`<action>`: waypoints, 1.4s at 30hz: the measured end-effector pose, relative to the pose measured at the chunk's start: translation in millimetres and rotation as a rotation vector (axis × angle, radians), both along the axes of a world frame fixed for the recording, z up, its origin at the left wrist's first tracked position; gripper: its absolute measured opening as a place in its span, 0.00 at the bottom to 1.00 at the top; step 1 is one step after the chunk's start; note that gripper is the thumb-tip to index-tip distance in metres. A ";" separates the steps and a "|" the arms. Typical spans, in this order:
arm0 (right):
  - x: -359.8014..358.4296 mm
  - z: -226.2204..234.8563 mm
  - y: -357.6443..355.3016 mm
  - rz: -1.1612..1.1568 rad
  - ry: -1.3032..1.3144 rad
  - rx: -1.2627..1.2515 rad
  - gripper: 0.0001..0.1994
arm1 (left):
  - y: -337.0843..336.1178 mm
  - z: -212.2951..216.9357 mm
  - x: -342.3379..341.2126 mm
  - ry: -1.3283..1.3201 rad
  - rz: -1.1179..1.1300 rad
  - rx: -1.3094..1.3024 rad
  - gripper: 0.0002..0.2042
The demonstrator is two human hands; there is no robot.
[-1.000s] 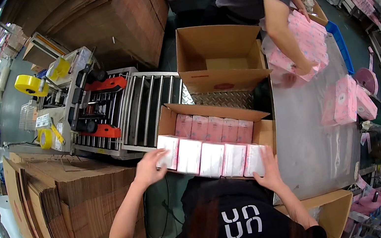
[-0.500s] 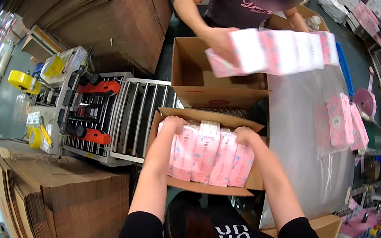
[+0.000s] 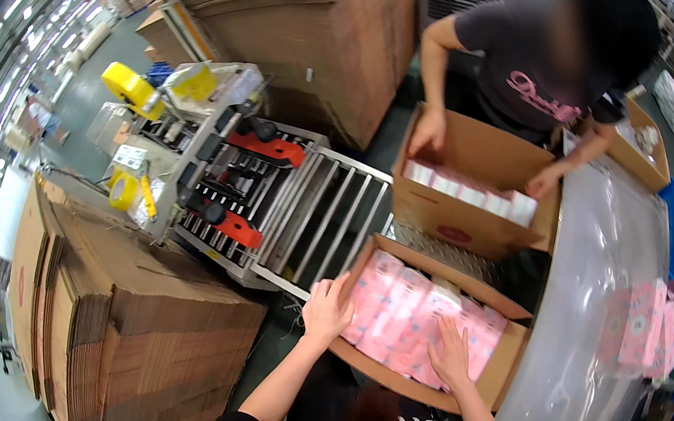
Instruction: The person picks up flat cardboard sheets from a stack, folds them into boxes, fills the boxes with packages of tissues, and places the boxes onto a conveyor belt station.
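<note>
A: What does the near carton (image 3: 510, 366) hold?
B: A row of pink patterned packs (image 3: 393, 316), side by side inside its open top and crowded toward the left end; a strip of bare cardboard shows at the right end

A: And the person's hands?
B: The right hand (image 3: 450, 355) lies on the packs with its fingers extended and a little apart, closed on nothing. The left hand (image 3: 328, 309) is at the carton's left end, fingers bent by the rim; I cannot tell whether they grip it

A: The other carton?
B: The far carton (image 3: 451, 217) stands just beyond, open too, with white-faced packs (image 3: 474, 193) low inside it. A co-worker has one hand (image 3: 428, 131) at its left edge and the other hand (image 3: 544, 181) at the right, by the end of the row

A: Anything outside the cartons?
B: A few loose pink packs (image 3: 644, 331) on the grey table (image 3: 562, 325), well apart from both, while the roller conveyor (image 3: 335, 211) sits to the left
</note>
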State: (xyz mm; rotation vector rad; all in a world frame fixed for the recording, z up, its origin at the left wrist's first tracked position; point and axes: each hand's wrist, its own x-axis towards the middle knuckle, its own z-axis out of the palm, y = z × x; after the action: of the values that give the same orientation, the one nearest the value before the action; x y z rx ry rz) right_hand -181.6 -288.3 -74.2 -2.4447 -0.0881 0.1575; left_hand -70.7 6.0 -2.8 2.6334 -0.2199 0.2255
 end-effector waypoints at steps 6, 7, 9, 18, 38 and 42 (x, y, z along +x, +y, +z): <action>132.3 -17.7 24.2 -0.256 0.428 0.039 0.32 | 43.0 -39.0 105.0 0.657 -0.369 0.110 0.22; 148.8 14.5 36.7 -0.313 0.527 0.174 0.32 | 48.9 -43.7 120.4 0.681 -0.405 0.072 0.24; 153.2 11.9 48.9 -0.333 0.240 0.266 0.32 | 42.5 -24.9 156.5 0.691 -0.509 0.058 0.22; 64.0 10.9 111.1 -0.899 0.320 -0.089 0.43 | 195.0 -22.3 271.0 0.705 -0.362 0.351 0.42; 196.2 -59.5 214.4 -0.574 0.189 -0.160 0.66 | 149.3 -57.7 274.1 -0.251 -0.125 -0.156 0.10; 158.7 -91.4 209.4 -0.893 0.735 0.864 0.45 | 215.6 -136.8 188.1 0.025 -0.229 0.161 0.25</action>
State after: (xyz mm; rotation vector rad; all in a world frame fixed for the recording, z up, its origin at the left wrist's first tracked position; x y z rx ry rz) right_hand -22.8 -78.9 -165.5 -1.2762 1.0133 0.4739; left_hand 117.4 221.6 -139.6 2.7381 -0.5477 0.1004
